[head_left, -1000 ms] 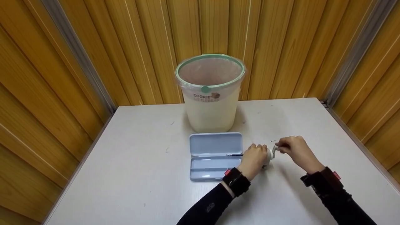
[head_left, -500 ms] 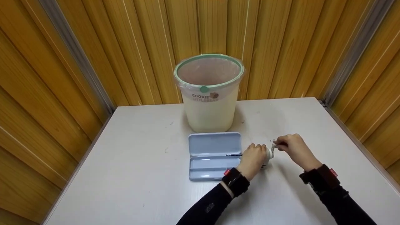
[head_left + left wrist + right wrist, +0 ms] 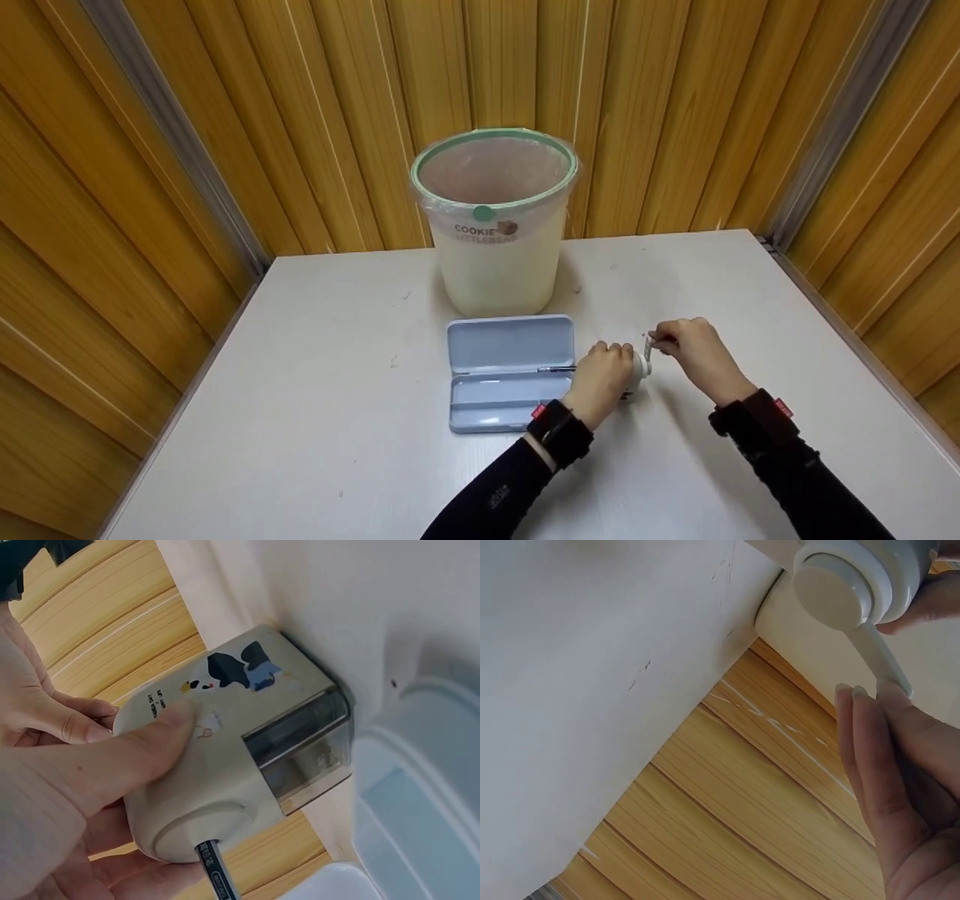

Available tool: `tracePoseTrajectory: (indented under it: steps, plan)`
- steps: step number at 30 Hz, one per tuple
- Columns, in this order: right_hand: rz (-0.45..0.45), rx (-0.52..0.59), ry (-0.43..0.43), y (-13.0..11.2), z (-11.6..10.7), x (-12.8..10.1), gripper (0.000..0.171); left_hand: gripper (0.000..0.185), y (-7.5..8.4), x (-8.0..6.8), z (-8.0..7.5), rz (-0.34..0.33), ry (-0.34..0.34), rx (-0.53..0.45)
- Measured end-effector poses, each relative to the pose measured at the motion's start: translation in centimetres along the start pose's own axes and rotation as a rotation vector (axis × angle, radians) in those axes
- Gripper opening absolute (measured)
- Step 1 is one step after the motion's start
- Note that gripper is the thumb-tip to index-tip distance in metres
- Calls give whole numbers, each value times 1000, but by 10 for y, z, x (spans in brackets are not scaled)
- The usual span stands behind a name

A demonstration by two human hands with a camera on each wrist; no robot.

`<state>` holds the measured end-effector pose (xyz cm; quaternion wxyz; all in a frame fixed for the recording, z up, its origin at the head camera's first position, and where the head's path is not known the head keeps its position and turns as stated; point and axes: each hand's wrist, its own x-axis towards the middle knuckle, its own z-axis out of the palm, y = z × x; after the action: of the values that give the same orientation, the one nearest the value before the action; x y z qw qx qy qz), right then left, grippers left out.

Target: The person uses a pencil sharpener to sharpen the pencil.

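Observation:
A cream pencil sharpener [image 3: 247,742] with a cow picture and a clear shavings drawer stands on the white table [image 3: 337,420]. My left hand [image 3: 604,375] grips its body, thumb [image 3: 142,742] on top. A dark pencil [image 3: 556,369] sticks into its front hole [image 3: 214,870]. My right hand [image 3: 686,349] pinches the sharpener's white crank handle [image 3: 881,660], which points up from its hub [image 3: 847,585] in the head view [image 3: 648,349].
An open light-blue pencil case [image 3: 510,371] lies just left of the sharpener. Behind it stands a cream bin [image 3: 496,221] with a green rim and a plastic liner. Wooden panel walls enclose the table on three sides.
My right hand has carried the crank round a little, from right of the sharpener up and leftward. My left hand keeps its hold. The head view has shifted slightly.

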<state>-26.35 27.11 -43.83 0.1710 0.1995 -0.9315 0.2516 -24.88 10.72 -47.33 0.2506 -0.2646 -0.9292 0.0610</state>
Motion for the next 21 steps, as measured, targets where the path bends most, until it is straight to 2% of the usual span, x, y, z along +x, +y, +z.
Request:
tracePoseTrajectory:
  steps: [14, 21]
  plan:
    - [19, 15, -23, 6, 8, 9, 4, 16, -5, -1, 1, 23, 51, 25]
    - [45, 23, -65, 8, 7, 14, 6, 18, -3, 0, 0, 30, 18, 2]
